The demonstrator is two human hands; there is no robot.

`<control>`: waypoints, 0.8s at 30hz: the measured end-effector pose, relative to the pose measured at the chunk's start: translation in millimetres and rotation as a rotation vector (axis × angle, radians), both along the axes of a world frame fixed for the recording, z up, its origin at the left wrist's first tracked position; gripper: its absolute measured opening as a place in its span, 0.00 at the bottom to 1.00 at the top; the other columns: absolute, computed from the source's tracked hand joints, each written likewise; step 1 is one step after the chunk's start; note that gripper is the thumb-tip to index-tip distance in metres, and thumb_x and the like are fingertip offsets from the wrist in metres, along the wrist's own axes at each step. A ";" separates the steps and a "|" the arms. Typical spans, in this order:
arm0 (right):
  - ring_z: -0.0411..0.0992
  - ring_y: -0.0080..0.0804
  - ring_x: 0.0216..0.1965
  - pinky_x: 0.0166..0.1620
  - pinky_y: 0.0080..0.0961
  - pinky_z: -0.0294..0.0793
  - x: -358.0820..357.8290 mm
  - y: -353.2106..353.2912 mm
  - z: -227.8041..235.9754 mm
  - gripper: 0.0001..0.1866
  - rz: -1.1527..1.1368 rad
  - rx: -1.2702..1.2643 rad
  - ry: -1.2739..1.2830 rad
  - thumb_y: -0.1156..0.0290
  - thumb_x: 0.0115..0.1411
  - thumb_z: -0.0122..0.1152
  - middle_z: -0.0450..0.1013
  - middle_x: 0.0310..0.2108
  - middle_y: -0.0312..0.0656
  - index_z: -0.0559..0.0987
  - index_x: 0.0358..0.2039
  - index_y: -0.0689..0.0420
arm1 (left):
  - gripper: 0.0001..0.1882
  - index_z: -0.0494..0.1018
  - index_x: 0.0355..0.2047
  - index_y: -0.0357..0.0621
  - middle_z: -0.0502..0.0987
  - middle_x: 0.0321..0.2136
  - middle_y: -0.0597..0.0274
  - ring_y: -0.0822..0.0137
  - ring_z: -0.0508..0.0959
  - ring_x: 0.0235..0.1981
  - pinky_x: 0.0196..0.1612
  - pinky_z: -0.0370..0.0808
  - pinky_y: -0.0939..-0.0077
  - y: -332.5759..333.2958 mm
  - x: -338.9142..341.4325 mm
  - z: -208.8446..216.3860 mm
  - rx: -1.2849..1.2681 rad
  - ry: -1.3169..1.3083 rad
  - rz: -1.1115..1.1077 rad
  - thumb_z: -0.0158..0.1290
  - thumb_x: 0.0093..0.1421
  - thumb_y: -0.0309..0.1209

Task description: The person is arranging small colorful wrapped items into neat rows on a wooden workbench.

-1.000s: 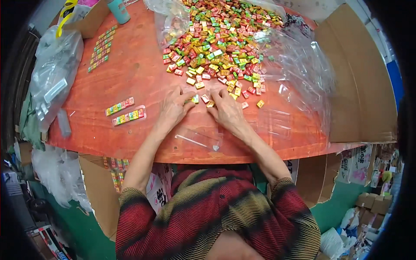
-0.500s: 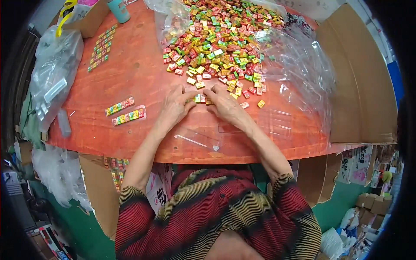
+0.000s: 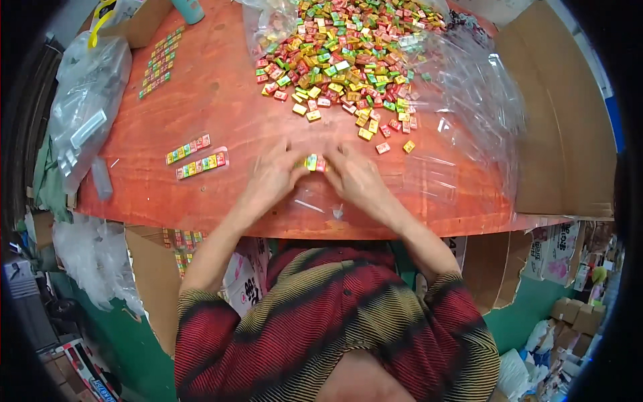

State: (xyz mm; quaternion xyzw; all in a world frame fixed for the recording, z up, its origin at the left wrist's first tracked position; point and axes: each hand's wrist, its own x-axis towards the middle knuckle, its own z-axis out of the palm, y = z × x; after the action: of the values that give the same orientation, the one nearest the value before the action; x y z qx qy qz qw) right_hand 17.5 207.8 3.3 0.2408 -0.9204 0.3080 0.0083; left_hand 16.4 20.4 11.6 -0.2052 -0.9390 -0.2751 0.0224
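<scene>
My left hand [image 3: 273, 177] and my right hand [image 3: 362, 177] face each other over the near middle of the table. Between their fingertips they pinch a short row of small coloured boxes [image 3: 314, 163], in yellow, green and red; the fingers hide its ends. Just nearer to me lies a clear plastic tray [image 3: 309, 205], partly under the hands. Beyond the fingers spreads a big heap of loose small boxes [image 3: 348, 70], red, yellow, green and orange. Left of my left hand are two finished-looking rows, one bare row [image 3: 188, 149] and one row in a clear tray [image 3: 201, 165].
More rows of boxes [image 3: 161, 63] lie at the far left. Clear plastic bags [image 3: 90, 107] hang over the left edge. Clear plastic sheeting and trays [image 3: 462, 100] cover the right, beside a tall cardboard flap [image 3: 566, 114]. A blue-green cup [image 3: 189, 10] stands at the back.
Both hands have drawn back from the heap toward me, bringing the row of small boxes with them over the clear tray. The whole view has shifted slightly.
</scene>
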 end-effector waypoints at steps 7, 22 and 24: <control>0.68 0.50 0.32 0.32 0.40 0.69 73.8 -6.1 3.9 0.15 -0.069 -0.053 -0.143 0.72 0.53 0.54 0.63 0.33 0.50 0.68 0.41 0.61 | 0.21 0.70 0.42 0.45 0.66 0.30 0.54 0.55 0.71 0.33 0.34 0.70 0.64 -5.7 47.1 -2.0 -0.027 -0.064 -0.109 0.58 0.45 0.29; 0.60 0.45 0.51 0.50 0.43 0.60 97.2 -1.9 -14.6 0.28 0.001 0.207 0.168 0.66 0.48 0.59 0.62 0.51 0.46 0.66 0.50 0.63 | 0.38 0.57 0.56 0.39 0.55 0.57 0.49 0.49 0.56 0.59 0.57 0.52 0.48 4.0 74.3 -32.1 -0.250 0.104 -0.209 0.55 0.47 0.42; 0.58 0.46 0.54 0.53 0.46 0.57 100.4 -2.0 -22.2 0.31 0.010 0.232 0.188 0.64 0.48 0.60 0.60 0.54 0.47 0.65 0.51 0.63 | 0.38 0.57 0.56 0.38 0.56 0.57 0.49 0.48 0.56 0.58 0.59 0.48 0.48 2.4 74.4 -35.2 -0.201 0.091 -0.199 0.55 0.46 0.41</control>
State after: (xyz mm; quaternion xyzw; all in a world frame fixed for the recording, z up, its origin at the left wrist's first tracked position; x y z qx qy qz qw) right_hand 118.0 205.8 -18.9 0.2727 -0.9437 0.1755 0.0650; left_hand 90.8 22.8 -23.5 -0.3108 -0.9348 -0.1710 0.0168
